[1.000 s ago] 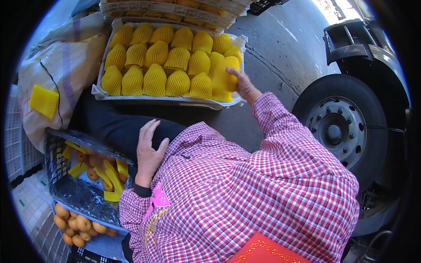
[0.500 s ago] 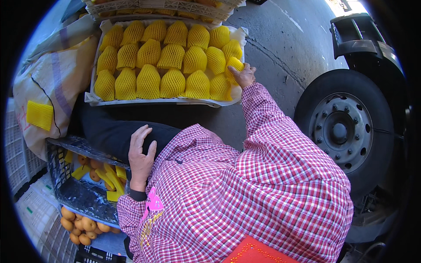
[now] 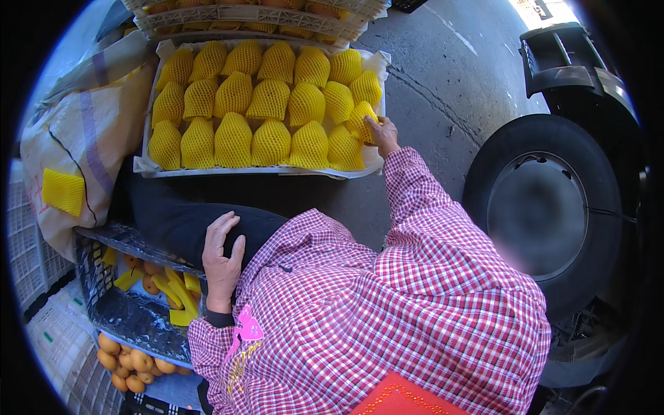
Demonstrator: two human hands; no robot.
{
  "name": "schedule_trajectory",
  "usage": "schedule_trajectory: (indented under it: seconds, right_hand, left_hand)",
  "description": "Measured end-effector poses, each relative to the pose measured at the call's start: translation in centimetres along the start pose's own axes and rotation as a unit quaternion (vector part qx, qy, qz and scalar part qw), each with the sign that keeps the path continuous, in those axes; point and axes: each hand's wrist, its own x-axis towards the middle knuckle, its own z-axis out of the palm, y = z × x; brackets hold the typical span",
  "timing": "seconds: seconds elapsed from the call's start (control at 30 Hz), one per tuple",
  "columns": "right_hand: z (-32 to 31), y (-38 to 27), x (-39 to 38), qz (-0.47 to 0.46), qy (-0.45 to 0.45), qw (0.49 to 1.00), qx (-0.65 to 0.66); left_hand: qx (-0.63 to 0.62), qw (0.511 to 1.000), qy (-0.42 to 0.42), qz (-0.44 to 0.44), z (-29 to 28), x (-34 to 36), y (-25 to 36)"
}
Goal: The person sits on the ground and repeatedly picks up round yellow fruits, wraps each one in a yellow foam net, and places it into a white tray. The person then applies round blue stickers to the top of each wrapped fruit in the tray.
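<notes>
Right hand (image 3: 385, 134) grips a yellow-netted piece (image 3: 357, 122), now lowered at the tray's (image 3: 147, 166) three o'clock.
Left hand (image 3: 222, 268) stays open by the thigh (image 3: 180, 214).

Wheel (image 3: 543, 214): seen at right, black-tyred, its centre blurred | Bodywork (image 3: 566, 61): set above wheel, dark | Ground (image 3: 460, 76): coloured grey, crossed by a crack (image 3: 440, 104) | Sack (image 3: 104, 142): placed at upper left, white, purple-striped, creased | Crates (image 3: 29, 238): seen at far left, white, lattice-walled, partly cut off

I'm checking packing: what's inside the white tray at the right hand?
The tray holds rows of yellow mesh sleeves, one touched by the right hand; whatever they wrap is covered.
</notes>
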Motion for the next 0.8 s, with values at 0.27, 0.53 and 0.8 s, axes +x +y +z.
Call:
schedule_trajectory:
  seconds: [0.27, 0.53, 0.8]
  right_hand:
    - [-3.1, -6.8, 2.1, -0.116, -0.104, 0.905, -0.395]
    - [-2.1, -10.1, -4.3, -0.278, -0.202, 0.814, -0.468]
    - [2.6, -3.4, -5.7, -0.071, -0.266, 0.917, -0.288]
  left_hand:
    - [0.01, 1.0, 0.013, -0.02, -0.2, 3.6, 3.0]
    - [0.01, 0.999, 0.03, 0.013, -1.5, 1.7, 1.4]
    - [-0.014, 0.999, 0.029, 0.04, -2.4, -0.8, -0.3]
